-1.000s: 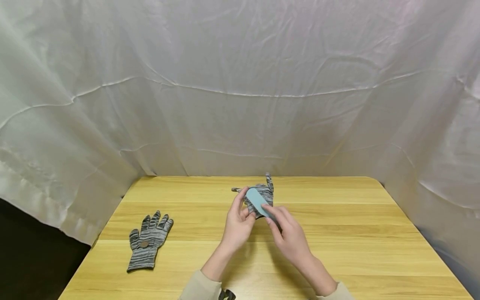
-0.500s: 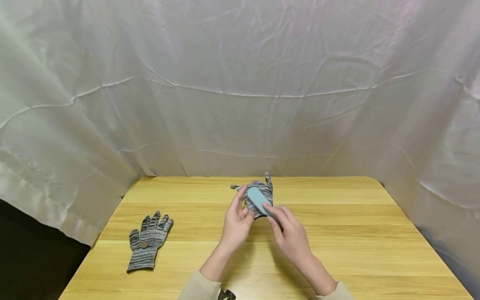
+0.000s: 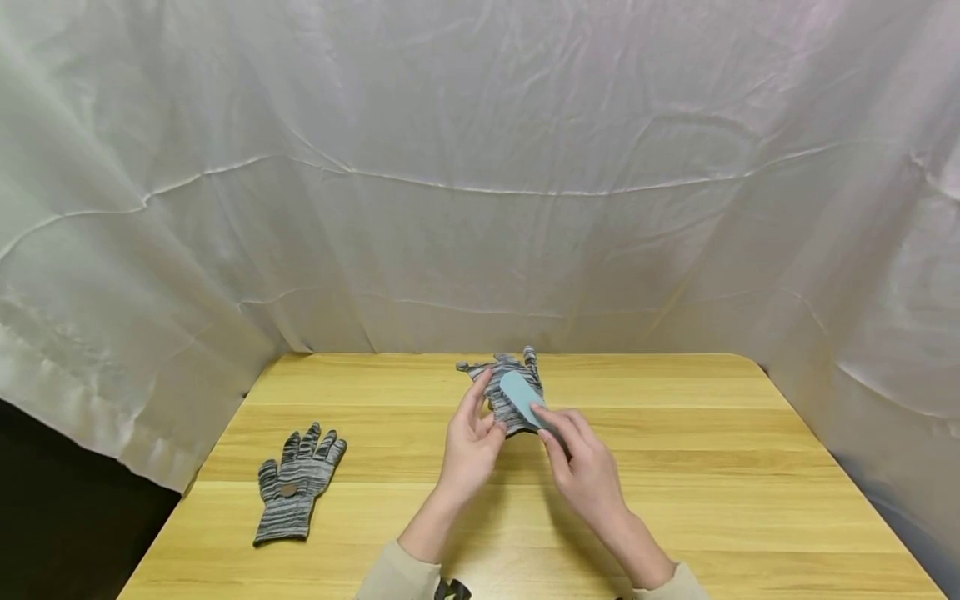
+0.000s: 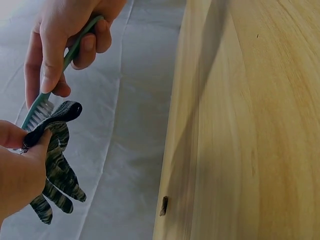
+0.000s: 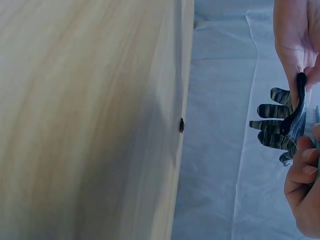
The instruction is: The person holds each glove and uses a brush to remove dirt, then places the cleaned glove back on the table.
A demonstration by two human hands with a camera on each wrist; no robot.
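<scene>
A grey-and-black knitted glove (image 3: 512, 367) is held up above the far middle of the table by my left hand (image 3: 468, 454), which pinches it near the cuff. My right hand (image 3: 588, 471) grips a pale blue-green brush (image 3: 521, 397) slantwise, its smooth back facing up in the head view. Pale bristles (image 4: 40, 114) show in the left wrist view, pressed against the glove by its dark cuff. Several glove fingers (image 5: 272, 111) dangle loose in the right wrist view. Part of the brush handle is hidden within my right hand.
A matching glove (image 3: 303, 504) lies flat at the table's left, with a brown round spot (image 3: 288, 489) on it. Grey-white curtain (image 3: 480, 250) surrounds the wooden table (image 3: 720, 483). A small dark mark (image 4: 164, 206) shows near the table's edge.
The brush has slid slightly to the right and toward me over the glove. The glove's loose fingers have shifted a little left. The glove on the table has stayed put.
</scene>
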